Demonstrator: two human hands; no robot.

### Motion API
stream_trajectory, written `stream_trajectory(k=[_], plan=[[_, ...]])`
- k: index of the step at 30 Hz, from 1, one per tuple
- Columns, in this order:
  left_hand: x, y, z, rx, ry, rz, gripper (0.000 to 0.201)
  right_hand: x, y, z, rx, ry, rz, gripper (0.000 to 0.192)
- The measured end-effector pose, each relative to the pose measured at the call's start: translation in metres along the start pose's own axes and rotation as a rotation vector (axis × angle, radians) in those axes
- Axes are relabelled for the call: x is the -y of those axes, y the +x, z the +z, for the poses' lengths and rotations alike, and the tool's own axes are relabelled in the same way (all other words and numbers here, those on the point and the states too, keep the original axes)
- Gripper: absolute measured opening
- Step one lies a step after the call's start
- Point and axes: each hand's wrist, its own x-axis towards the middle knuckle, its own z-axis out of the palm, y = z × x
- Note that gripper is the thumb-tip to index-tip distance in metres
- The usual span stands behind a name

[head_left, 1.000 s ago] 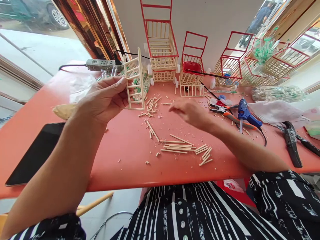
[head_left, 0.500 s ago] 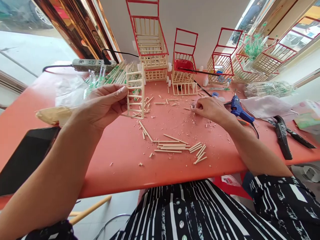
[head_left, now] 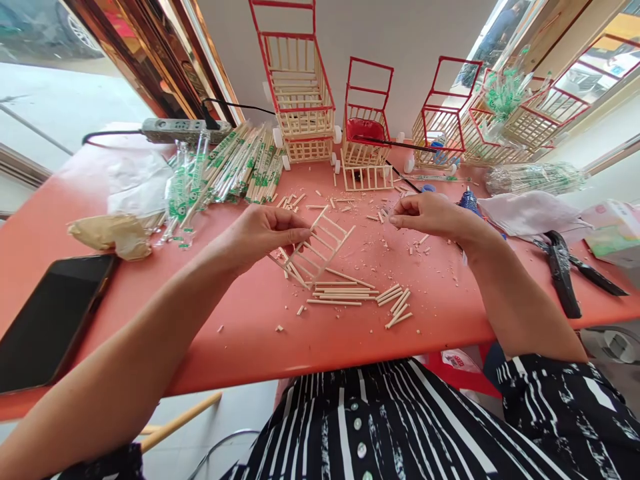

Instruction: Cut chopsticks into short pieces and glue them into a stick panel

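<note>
1. Head view: the left hand (head_left: pixel 263 233) pinches one rail of a pale wooden ladder-like stick frame (head_left: pixel 320 248), thumb and fingers closed on it, holding it tilted just over the middle of the red table (head_left: pixel 240 327).
2. The right hand (head_left: pixel 430 213) hovers near the far middle of the table with thumb and forefinger pressed together on a tiny short wooden stick piece (head_left: pixel 391 215), hard to make out.
3. Below the frame, toward the near edge, lies a loose bundle of cut pale wooden sticks (head_left: pixel 350 293), with crumbs and offcuts scattered around.
4. Packs of wrapped chopsticks in green-printed sleeves (head_left: pixel 235 170) lie toward the far left, beside a grey power strip (head_left: pixel 185 130).
5. Along the far edge stand small stick carts with red frames (head_left: pixel 300 87).
6. A blue hot-glue gun (head_left: pixel 470 200) shows just behind the right wrist; black pliers (head_left: pixel 560 270) lie near the right edge.
7. A black tablet (head_left: pixel 50 320) rests at the near left corner.
</note>
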Motion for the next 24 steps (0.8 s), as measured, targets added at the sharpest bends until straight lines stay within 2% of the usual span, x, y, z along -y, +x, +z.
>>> stream_trajectory(k=[4,6,12,24], plan=[[0.000,-0.002,0.010,0.064,0.083,0.014,0.018,0.007,-0.003,0.008,0.102,0.350,-0.038,0.035],[0.002,-0.002,0.013,0.083,0.103,0.023,0.018,0.015,-0.006,0.015,0.131,0.437,-0.069,0.036],[0.003,-0.005,0.019,0.121,0.123,-0.005,0.020,0.038,-0.010,0.028,0.134,0.343,-0.146,0.035],[0.002,-0.007,0.022,0.149,0.141,-0.017,0.020,0.046,-0.010,0.031,0.203,0.272,-0.153,0.038]])
